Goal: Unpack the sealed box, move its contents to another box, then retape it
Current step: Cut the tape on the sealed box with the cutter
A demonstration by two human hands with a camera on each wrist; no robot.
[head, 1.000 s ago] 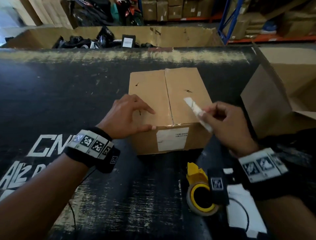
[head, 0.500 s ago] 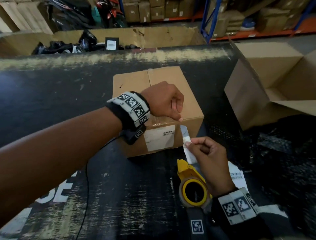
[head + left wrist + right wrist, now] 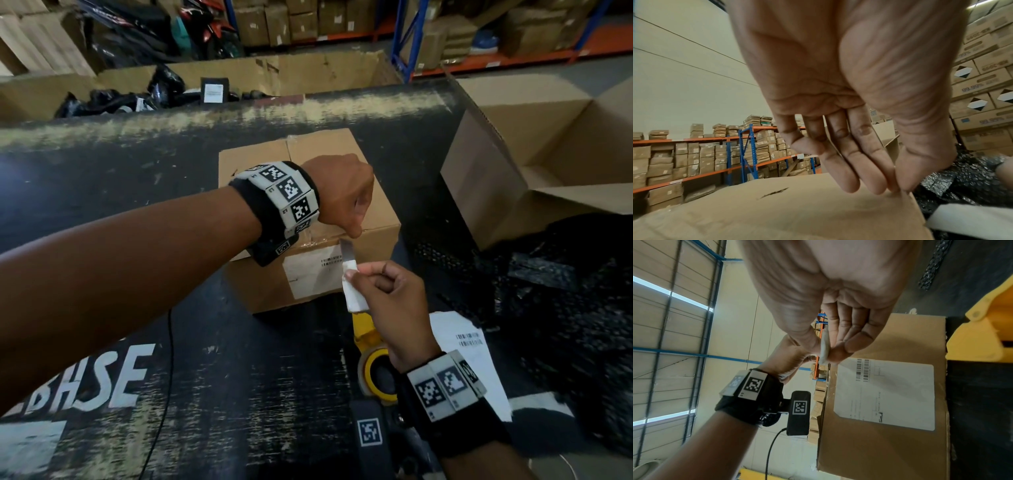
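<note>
My left hand (image 3: 344,195) pins the stiff sealed box (image 3: 373,219) – right hand (image 3: 390,294) pinches a cutter (image 3: 352,277) at its taped edge.

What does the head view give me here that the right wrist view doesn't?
Only the head view shows the open empty box to the right, the blade tip at the taped front top edge of the sealed box, and the left hand on that box's top.

Only the right wrist view shows the grip: right thumb and fingers pinching the white cutter.

Both show the right hand, the white label and the yellow tape dispenser.
</note>
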